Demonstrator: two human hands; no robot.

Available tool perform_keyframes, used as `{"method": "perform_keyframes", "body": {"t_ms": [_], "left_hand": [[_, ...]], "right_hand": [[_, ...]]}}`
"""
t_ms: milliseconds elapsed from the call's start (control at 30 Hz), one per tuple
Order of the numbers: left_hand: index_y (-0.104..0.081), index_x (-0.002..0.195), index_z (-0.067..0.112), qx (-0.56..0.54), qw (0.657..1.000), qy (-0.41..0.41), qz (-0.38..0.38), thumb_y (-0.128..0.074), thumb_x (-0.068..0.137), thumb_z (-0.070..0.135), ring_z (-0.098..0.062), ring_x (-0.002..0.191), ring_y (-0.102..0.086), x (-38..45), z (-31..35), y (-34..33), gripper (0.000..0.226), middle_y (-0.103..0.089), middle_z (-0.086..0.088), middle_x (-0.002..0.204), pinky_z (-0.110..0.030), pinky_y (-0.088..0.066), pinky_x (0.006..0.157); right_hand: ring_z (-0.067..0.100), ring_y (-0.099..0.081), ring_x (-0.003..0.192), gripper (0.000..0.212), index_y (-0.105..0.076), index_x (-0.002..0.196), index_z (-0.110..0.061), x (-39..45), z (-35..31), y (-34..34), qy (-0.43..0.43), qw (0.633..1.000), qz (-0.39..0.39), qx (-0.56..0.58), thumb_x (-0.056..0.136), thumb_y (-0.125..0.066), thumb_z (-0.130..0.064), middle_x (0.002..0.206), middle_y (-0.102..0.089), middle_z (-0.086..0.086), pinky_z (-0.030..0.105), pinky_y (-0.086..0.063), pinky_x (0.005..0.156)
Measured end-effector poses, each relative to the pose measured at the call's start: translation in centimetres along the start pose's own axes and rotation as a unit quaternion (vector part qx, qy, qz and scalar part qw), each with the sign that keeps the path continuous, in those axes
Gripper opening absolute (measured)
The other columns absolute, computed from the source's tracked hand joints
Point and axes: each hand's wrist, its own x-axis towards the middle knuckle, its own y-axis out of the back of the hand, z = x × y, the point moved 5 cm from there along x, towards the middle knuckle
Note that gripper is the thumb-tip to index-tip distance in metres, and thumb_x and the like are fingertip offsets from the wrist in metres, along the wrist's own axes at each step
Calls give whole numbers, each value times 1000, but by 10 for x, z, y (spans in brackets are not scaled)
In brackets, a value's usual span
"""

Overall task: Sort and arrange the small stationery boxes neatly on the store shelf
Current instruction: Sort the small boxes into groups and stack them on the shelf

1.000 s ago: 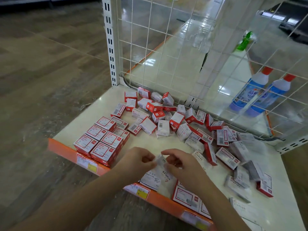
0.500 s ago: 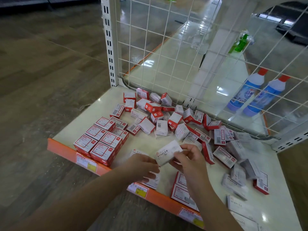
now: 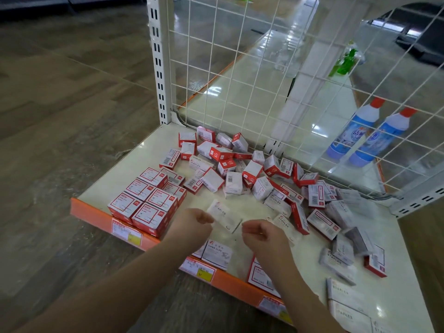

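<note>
A small white cardboard staples box [image 3: 224, 215], flat and oblong with grey lettering, is seen blurred between the two hands above the glossy cream shelf [image 3: 125, 174]. The left hand [image 3: 192, 224] is curled at the box's left end; whether it is gripped cannot be told. The right hand [image 3: 262, 234] is loosely curled beside its right end. Red-and-white boxes [image 3: 146, 203] are stacked squarely at the orange front edge.

Stacked boxes [image 3: 146, 205] on shelf [image 3: 115, 179] left, loose pile [image 3: 252, 174] behind — bottles [image 3: 367, 138] beyond mesh [image 3: 240, 68].
</note>
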Motion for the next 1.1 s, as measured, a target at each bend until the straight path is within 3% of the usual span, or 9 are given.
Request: {"method": "perform_keyframes", "body": {"t_ms": [167,267,433,600,733,833,933,1100], "left_hand": [[-64,99,14,47,999,25,0,-52,90,8,-11,81,-54,6,-8,11,16,-54,5,83,-25,-47,73],[-59,92,19,50,999,10,-12,-51,90,8,-9,73,-54,5,-7,6,14,-55,5,85,-18,-47,60],[-60,109,17,65,998,-18,-4,-50,92,11,-1,73,-51,8,-6,1,20,-56,5,97,-13,-40,53],[-54,124,21,179,980,-69,48,-52,91,16,-9,96,-51,8,-4,9,33,-52,3,127,-21,-49,78],[-47,133,26,283,950,-126,34,-52,91,19,-9,123,-39,7,-4,8,43,-40,11,138,-25,-37,101],[-44,136,28,321,936,-144,23,-50,92,21,-7,126,-35,8,-4,8,45,-38,13,137,-25,-34,105],[-43,136,28,365,917,-158,15,-48,92,20,-9,126,-35,10,0,6,44,-40,11,133,-28,-33,107],[-48,131,24,407,899,-162,10,-48,92,19,-11,119,-41,13,4,4,39,-45,7,127,-28,-38,102]], "right_hand": [[-1,-54,83,15,-60,95,-23,4,16,7,-5,999,24,-42,87,-56,-10,91,-59,-11,10,-40,70],[0,-54,84,17,-59,96,-24,6,18,2,-7,999,16,-48,88,-55,-10,90,-58,-12,9,-40,69],[5,-56,85,17,-61,95,-22,17,15,-2,-3,999,22,-45,87,-55,-9,90,-60,-8,12,-42,70],[7,-55,83,19,-60,103,-20,29,15,-11,-7,998,4,-68,85,-62,-15,88,-57,-9,12,-41,65],[-4,-49,72,31,-55,108,-21,37,16,-29,-7,995,-18,-94,81,-69,-23,83,-50,-18,7,-38,55],[-1,-55,82,39,-52,109,-22,40,18,-41,2,993,-8,-121,77,-71,-33,97,-56,-13,9,-47,61],[7,-57,89,41,-50,105,-27,44,20,-45,-1,991,3,-134,72,-73,-37,104,-57,-5,29,-55,74],[6,-46,81,23,-49,98,-20,45,14,-37,28,985,19,-172,81,-63,-21,95,-46,-5,13,-35,60]]}}
